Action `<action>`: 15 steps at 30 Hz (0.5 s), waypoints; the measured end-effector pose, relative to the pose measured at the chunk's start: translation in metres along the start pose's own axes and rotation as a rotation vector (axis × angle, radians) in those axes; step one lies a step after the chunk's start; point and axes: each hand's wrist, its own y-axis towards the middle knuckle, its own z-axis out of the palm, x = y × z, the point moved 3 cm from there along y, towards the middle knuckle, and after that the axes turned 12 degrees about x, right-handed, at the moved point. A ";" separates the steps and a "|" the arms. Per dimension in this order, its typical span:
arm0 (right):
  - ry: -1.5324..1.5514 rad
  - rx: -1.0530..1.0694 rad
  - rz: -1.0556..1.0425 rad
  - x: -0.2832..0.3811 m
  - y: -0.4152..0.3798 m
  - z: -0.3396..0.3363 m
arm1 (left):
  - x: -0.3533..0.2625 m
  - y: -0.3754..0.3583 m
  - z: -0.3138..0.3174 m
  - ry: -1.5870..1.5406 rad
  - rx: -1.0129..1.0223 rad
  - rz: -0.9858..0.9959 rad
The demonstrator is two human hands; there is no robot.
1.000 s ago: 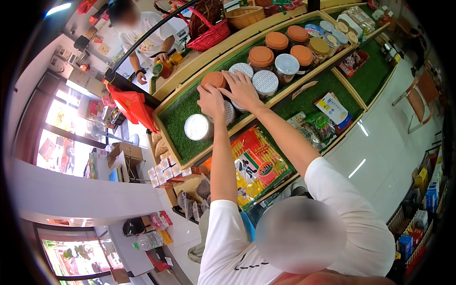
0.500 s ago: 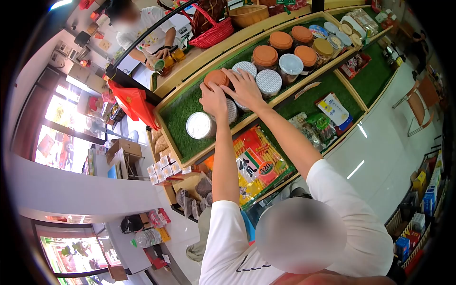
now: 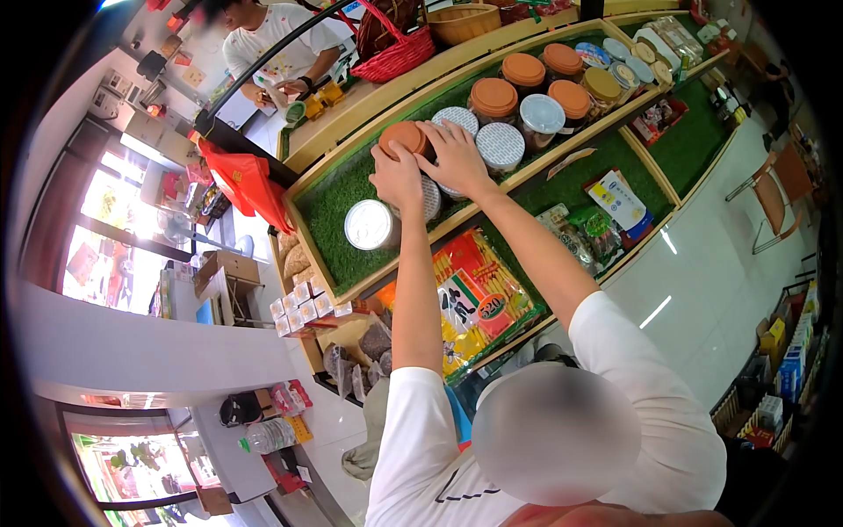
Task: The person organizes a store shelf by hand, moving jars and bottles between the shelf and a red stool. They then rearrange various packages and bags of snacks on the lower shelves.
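An orange-lidded jar (image 3: 405,137) stands on the green turf of the wooden display tray (image 3: 327,279). My left hand (image 3: 398,178) is wrapped round its near left side, and my right hand (image 3: 454,160) holds it from the right, fingertips at the lid. Just beyond my hands are a patterned white lid (image 3: 457,119) and another patterned white lid (image 3: 500,146). Further patterned lids are partly hidden under my wrists. A white-lidded jar (image 3: 369,225) stands alone to the left of my left forearm.
More orange-lidded jars (image 3: 493,98) and a clear-lidded jar (image 3: 542,114) stand to the right. A red basket (image 3: 395,54) is on the ledge behind. A red bag (image 3: 239,180) hangs at the tray's left corner. Across the counter a person (image 3: 279,48) handles small amber jars.
My hands and the orange-lidded jar have hardly moved; the view has shifted slightly. The person across the counter has moved their arms and leaned upward in the view.
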 end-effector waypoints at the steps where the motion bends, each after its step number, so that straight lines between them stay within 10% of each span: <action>1: -0.002 0.007 0.000 0.000 0.000 0.000 | 0.000 0.000 0.000 0.003 -0.001 -0.003; 15: -0.022 0.013 -0.018 -0.002 -0.001 0.005 | 0.000 0.001 0.000 0.000 -0.022 0.002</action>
